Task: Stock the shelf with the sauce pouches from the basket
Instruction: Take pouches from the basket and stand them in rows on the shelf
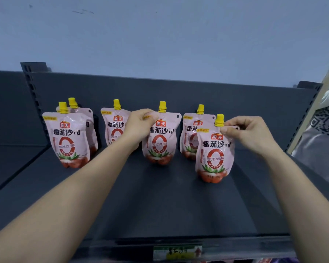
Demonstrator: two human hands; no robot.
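my left hand pinching the middle pink yellow-capped sauce pouch on the dark metal shelf — right hand grip clamped on the front-right pouch

Six pouches standing on the shelf. Far left there's a pair, front pouch overlapping the one behind it. Next over is a single pouch by the back panel, then the middle pouch under the left hand. On the right, the rear pouch sits behind the nearest pouch — right hand pinches its top corner.
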